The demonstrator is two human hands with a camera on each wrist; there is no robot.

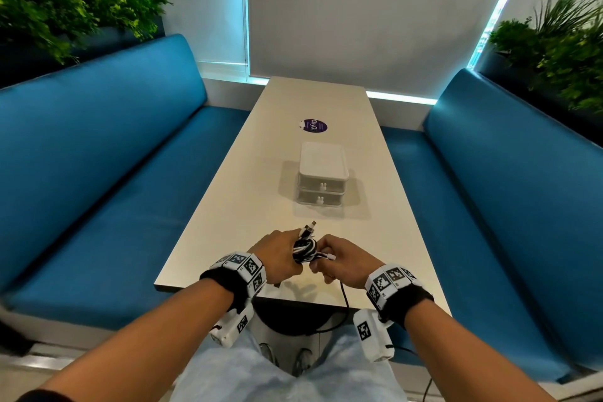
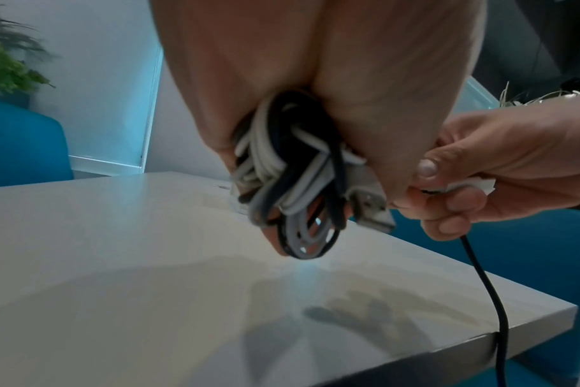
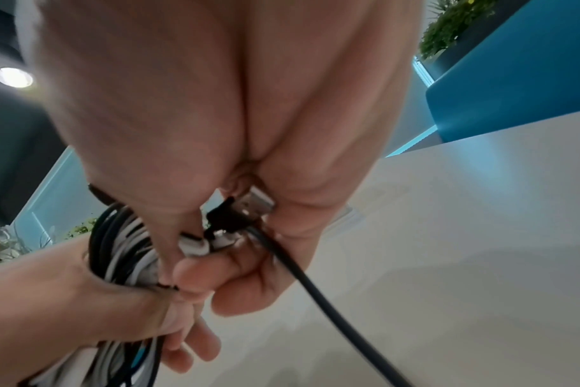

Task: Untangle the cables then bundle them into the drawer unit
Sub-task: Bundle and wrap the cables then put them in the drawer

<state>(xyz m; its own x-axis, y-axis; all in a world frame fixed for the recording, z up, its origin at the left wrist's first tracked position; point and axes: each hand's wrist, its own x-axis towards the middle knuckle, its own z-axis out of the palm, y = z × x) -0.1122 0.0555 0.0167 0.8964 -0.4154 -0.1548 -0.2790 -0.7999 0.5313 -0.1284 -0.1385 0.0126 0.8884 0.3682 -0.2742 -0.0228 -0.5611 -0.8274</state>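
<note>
A tangled bundle of black and white cables [image 1: 305,250] [image 2: 282,178] [image 3: 123,251] hangs above the near end of the table, gripped in my left hand [image 1: 280,254] [image 3: 93,301]. My right hand [image 1: 339,259] [image 2: 500,178] pinches cable ends beside the bundle: a white plug [image 1: 330,257] and a black USB plug [image 3: 245,209]. One black cable [image 1: 344,300] [image 2: 493,301] [image 3: 315,288] trails from that hand over the table's near edge. A USB plug [image 2: 371,206] sticks out of the bundle. The white two-drawer unit [image 1: 322,178] stands mid-table with both drawers closed.
The long beige table [image 1: 254,206] has a purple round sticker [image 1: 313,126] beyond the drawer unit. Blue benches [image 1: 114,173] run along both sides, with plants [image 1: 65,0] behind them. My legs are under the table's near edge.
</note>
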